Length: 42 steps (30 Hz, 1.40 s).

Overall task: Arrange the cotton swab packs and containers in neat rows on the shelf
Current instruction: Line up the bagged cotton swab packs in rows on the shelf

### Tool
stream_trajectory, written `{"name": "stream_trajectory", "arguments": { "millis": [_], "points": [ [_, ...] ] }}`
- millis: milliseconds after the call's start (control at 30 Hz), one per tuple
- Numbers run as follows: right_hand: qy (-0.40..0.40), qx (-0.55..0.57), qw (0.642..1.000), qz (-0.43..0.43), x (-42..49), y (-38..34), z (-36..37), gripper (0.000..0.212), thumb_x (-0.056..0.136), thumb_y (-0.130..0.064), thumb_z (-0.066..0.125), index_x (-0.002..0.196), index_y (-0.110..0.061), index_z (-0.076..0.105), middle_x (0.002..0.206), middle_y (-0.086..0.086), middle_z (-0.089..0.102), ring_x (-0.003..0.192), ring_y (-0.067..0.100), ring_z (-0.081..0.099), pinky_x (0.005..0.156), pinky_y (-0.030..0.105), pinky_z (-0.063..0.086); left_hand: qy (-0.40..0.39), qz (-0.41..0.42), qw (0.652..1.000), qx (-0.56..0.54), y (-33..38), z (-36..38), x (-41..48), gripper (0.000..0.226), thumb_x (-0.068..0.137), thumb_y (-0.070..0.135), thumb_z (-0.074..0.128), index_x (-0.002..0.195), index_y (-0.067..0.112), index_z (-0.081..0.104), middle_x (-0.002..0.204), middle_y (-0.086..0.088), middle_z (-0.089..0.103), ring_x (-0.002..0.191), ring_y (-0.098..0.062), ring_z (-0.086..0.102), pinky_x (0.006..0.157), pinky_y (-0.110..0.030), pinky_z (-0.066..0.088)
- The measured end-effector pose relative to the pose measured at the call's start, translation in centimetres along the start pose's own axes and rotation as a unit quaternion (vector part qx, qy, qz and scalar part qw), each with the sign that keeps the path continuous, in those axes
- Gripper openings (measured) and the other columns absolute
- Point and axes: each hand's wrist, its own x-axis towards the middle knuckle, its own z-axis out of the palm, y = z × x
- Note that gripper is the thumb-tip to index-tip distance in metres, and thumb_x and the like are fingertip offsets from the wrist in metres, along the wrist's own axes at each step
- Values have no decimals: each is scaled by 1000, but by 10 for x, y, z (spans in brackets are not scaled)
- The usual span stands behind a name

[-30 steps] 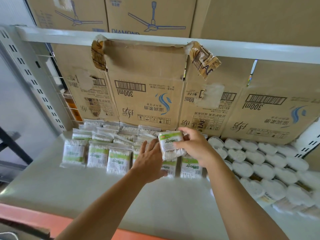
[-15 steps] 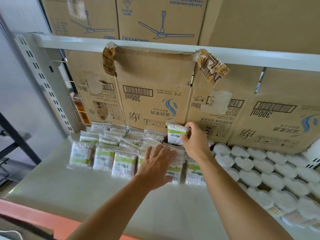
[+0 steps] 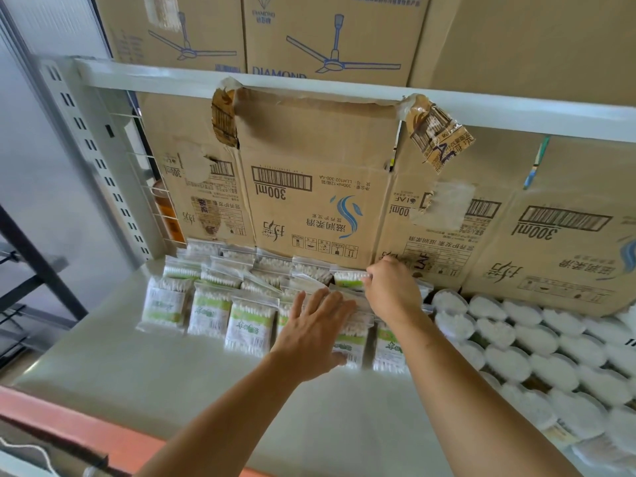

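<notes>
while the left hand (image 3: 315,330) lay flat on the middle of the cotton swab packs (image 3: 210,313), its fingers straight and spread and gripping nothing, the right hand (image 3: 392,290) was further back, its fingers curled round the right end of a green-topped pack (image 3: 349,279). that pack stood at the rear of the group, just in front of the cardboard boxes (image 3: 316,187), in line with the clear-topped packs of the back row to its left. whether its lower edge rested on the shelf could not be told, since the hand and the packs in front hid it.

the packs filled the left half of the pale shelf (image 3: 172,390) in overlapping rows, the front row showing green and white labels. three front packs lay left of the left hand, and two more showed beside the wrist, partly under the palm. to the right of the right forearm, round containers (image 3: 516,339) with white swab tips showing on top stood close together in slanting rows out to the right edge of the view.

behind everything, the cardboard boxes were printed upside down with barcodes and "300ml". a white beam (image 3: 275,89) crossed above them, carrying fan cartons (image 3: 327,36). a slotted upright (image 3: 96,160) stood at the left, and an orange edge (image 3: 69,421) ran along the shelf's front.
</notes>
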Motion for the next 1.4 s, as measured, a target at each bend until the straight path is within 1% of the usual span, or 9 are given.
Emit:
{"name": "stream_trajectory", "arguments": {
  "millis": [133,267,333,467,567,733,833,1167,1400],
  "points": [
    [28,-3,999,20,-3,-3,-3,21,96,-22,55,109,-13,69,108,4,64,107,26,50,74,35,51,-3,-3,1000,-3,0,-1,0,88,82,50,63,150,26,13,153,3,14,143,-19,1,115,-46,-7],
    [107,93,990,19,-9,6,-14,19,92,-9,53,82,-12,69,86,4,65,79,22,60,59,29,48,0,-2,1000,1,-1,0,2,89,81,52,64,150,25,13,153,2,14,143,-19,2,115,-47,-7],
    [116,144,981,52,-16,11,-27,21,93,-7,51,94,-10,72,93,4,70,78,18,63,69,31,53,-4,-2,1000,9,-1,1,5,91,81,53,63,150,24,12,153,1,14,143,-20,3,114,-47,-7],
    [95,149,980,90,-33,21,-45,25,93,-7,53,113,-8,69,109,4,70,83,9,56,75,17,40,-7,-3,999,45,-2,3,15,93,82,57,60,151,23,8,154,-1,12,144,-23,1,113,-49,-8],
    [43,126,986,105,-50,26,-51,29,91,-9,58,119,-9,64,115,4,66,94,13,60,76,18,40,-9,3,998,60,-2,3,21,94,81,59,59,151,22,8,155,-1,12,145,-24,0,113,-50,-8],
    [-73,67,986,134,-82,23,-35,12,86,-12,62,98,-14,60,92,1,63,79,18,59,63,29,48,-3,2,999,50,-1,1,22,94,81,56,60,151,23,7,158,-2,8,146,-24,-2,111,-48,-11],
    [-122,62,981,137,-97,19,-18,16,86,-21,62,102,-16,62,99,2,67,92,24,62,71,30,50,-2,-14,999,38,0,-1,15,99,79,59,61,151,22,3,159,-3,0,146,-24,-5,112,-48,-10],
    [-75,112,979,151,-110,17,5,37,92,-22,58,129,-21,56,126,-4,61,115,17,57,83,27,46,50,-92,994,3,-9,3,-9,94,86,52,56,151,21,-4,159,-4,-11,146,-25,-10,112,-46,-9],
    [-47,207,973,91,-117,3,10,28,90,-16,58,118,-19,63,98,-7,63,87,11,59,73,22,45,64,-131,989,-33,-15,2,-14,97,82,59,56,152,21,1,160,-5,-3,147,-24,-4,115,-48,-3]
  ]
}}
